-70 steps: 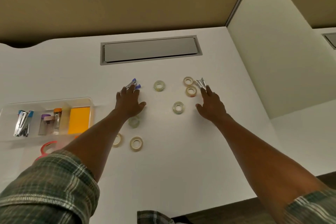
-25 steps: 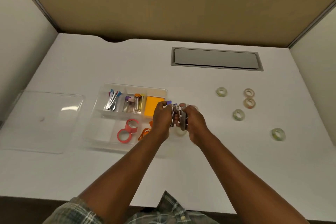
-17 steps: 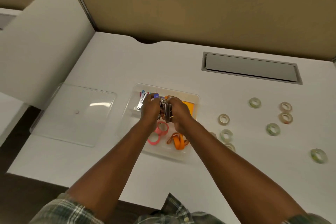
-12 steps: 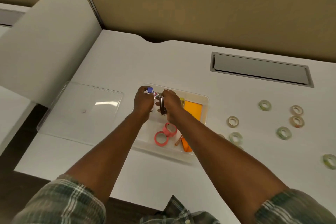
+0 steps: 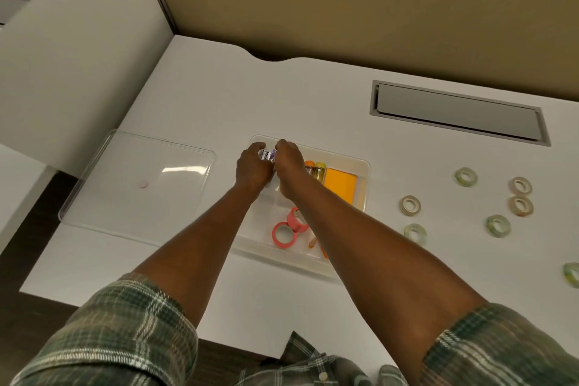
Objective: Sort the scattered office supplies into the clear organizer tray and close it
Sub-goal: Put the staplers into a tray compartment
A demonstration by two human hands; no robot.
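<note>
Seven loose tape rolls, two pink rolls in tray, hands holding clips

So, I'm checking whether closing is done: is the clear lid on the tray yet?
No, the lid lies flat on the desk left of the tray, apart from it.

The left hand and right hand are mostly hiding their gripped small silver items, and the right edge is cropping a tape roll.
</note>
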